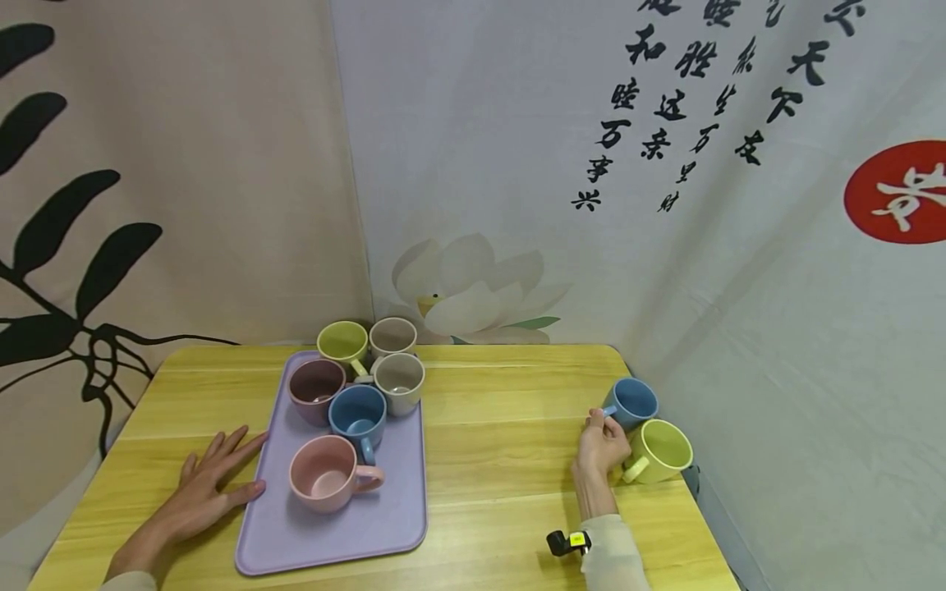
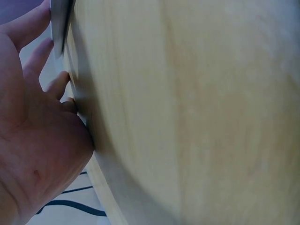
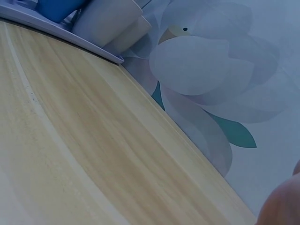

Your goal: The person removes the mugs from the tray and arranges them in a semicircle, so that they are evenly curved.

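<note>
My left hand [image 1: 199, 497] lies with fingers spread at the left rim of a lilac tray [image 1: 384, 509]; its thumb and a fingertip touch the edge. On the tray stand a pink mug [image 1: 325, 480], a blue mug [image 1: 358, 414], a plum mug [image 1: 316, 392], a yellow-green mug [image 1: 342, 341] and two beige mugs [image 1: 400, 390]. Over at the table's right side, my right hand [image 1: 602, 450] pinches the handle of another blue mug [image 1: 637, 402]. Right beside that hand stands a second yellow-green mug [image 1: 665, 451], its handle pointing toward the wrist.
The wooden table [image 1: 502, 460] stretches between the tray and the right-hand mugs. Both of those mugs stand close to the table's right edge. A printed cloth [image 1: 480, 164] with a lotus and black characters hangs behind. A small black camera [image 1: 567, 542] sits on the right wrist.
</note>
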Demonstrator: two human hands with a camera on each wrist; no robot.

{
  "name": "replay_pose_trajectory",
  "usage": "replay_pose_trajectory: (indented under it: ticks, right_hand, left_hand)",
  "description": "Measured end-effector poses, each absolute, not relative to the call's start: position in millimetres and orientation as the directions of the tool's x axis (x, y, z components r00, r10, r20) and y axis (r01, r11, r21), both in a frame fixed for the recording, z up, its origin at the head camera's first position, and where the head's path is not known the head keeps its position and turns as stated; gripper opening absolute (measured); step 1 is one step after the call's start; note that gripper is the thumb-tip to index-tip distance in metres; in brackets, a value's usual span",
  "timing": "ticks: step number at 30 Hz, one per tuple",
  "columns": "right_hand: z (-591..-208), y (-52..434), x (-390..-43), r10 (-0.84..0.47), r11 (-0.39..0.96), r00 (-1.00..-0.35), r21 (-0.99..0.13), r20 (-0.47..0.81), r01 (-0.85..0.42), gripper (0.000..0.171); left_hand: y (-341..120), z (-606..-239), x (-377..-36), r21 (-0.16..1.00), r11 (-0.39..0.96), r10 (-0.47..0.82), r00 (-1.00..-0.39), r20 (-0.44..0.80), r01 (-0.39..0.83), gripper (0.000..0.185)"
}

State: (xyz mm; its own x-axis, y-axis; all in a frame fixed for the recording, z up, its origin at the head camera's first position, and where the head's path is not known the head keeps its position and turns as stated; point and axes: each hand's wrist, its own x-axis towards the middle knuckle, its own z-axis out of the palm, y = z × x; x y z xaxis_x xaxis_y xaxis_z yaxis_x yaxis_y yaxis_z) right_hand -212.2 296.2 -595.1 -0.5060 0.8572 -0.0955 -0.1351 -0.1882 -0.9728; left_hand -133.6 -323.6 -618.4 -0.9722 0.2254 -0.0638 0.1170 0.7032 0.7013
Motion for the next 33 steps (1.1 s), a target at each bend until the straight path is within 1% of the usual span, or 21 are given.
replay_pose_trajectory:
  ticks: [4, 7, 15, 19, 26, 33]
  right_hand:
    - [-596.2, 295.7, -212.0, 0.865, -0.187, -0.495, -0.969, -0.086, -0.159, 0.014]
    - [-597.2, 295.3, -211.3, 0.864, -0.177, -0.497, -0.973, -0.082, -0.147, 0.015]
    - [-600.0, 295.3, -206.9, 0.839, -0.17, -0.536, -0.981, -0.092, -0.097, 0.023]
    - [-598.9, 294.3, -206.4, 0.834, -0.173, -0.542, -0.981, -0.1, -0.086, 0.026]
    - [-600.4, 295.2, -206.3, 0.829, -0.168, -0.552, -0.982, -0.091, -0.091, 0.023]
    - [-599.8, 295.8, -204.7, 0.827, -0.166, -0.556, -0.982, -0.087, -0.094, 0.025]
  left_hand:
    - [-323.6, -618.0, -134.3, 0.699, 0.706, 0.224, -0.972, -0.074, 0.11, 0.082]
    - [-323.5, -617.7, -134.9, 0.697, 0.709, 0.223, -0.972, -0.079, 0.106, 0.083]
    - [-323.5, -617.2, -135.4, 0.69, 0.716, 0.219, -0.972, -0.087, 0.1, 0.084]
    - [-323.8, -616.8, -134.7, 0.69, 0.716, 0.22, -0.973, -0.077, 0.107, 0.083]
    - [-323.5, -617.2, -136.1, 0.691, 0.716, 0.218, -0.972, -0.083, 0.102, 0.083]
    - [-323.2, -618.1, -136.3, 0.694, 0.714, 0.219, -0.972, -0.088, 0.098, 0.084]
